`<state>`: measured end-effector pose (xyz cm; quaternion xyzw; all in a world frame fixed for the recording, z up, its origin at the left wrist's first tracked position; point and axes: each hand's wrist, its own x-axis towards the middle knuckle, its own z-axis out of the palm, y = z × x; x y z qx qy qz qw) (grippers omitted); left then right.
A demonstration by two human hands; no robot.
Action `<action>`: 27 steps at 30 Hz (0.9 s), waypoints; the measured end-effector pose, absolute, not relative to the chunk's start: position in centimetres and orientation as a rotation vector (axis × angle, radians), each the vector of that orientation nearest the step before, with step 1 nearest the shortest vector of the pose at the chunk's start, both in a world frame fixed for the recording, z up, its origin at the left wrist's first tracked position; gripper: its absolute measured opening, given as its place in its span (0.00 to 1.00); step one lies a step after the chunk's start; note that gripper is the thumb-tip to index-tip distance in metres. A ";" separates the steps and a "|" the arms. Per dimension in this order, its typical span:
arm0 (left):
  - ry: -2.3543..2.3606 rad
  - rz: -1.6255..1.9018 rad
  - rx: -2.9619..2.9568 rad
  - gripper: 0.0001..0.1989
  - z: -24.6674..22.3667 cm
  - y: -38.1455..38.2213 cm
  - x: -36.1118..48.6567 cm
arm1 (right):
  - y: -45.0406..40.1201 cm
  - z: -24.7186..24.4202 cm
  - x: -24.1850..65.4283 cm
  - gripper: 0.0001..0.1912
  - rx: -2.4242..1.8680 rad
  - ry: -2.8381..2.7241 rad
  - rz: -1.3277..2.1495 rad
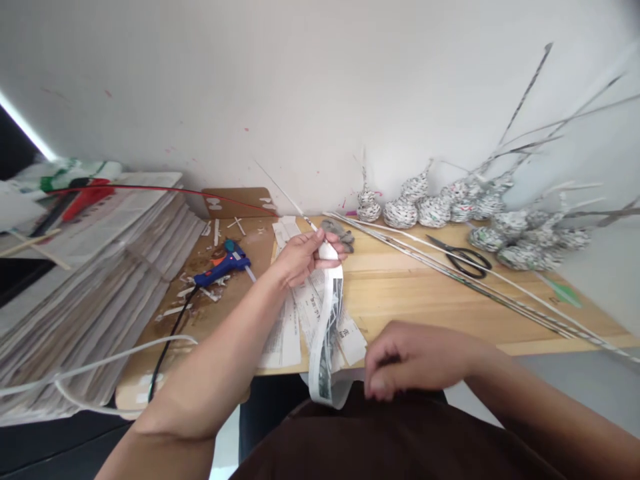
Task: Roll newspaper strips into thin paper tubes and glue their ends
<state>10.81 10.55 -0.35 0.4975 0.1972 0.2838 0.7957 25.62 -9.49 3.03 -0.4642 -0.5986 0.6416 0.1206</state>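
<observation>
My left hand [313, 255] is closed around a thin paper-wrapped rod [306, 219] that points up and left toward the wall. From this hand a long newspaper strip [327, 327] hangs down and curls below the table's front edge. The strip's lower end bends up toward my right hand [407, 360]. That hand is curled, slightly blurred, in front of the table edge, and the strip's tail runs up to its fingers, which partly hide the contact. Beneath my left hand lie more cut newspaper strips [285, 337]. A grey glove [340, 235] lies just behind it.
At left are a blue glue gun [220, 267], paper scraps and a tall newspaper stack [145, 267]. Long paper rods [450, 277] cross the table at right, near black scissors [465, 260]. Several woven paper gourds [400, 212] stand along the wall.
</observation>
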 end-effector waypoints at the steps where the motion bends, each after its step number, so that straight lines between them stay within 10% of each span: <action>1: 0.412 0.580 1.085 0.15 -0.4 10.3 10.9 | -8.8 3.4 26.5 0.17 -1.437 -1.637 1.791; 7: 0.386 0.397 1.179 0.17 -1.1 9.1 11.5 | -1.6 3.7 29.6 0.20 -1.416 -1.209 1.074; 27: 0.435 0.303 1.308 0.21 -1.8 7.6 12.5 | 5.2 1.1 28.9 0.16 -1.217 -1.150 1.322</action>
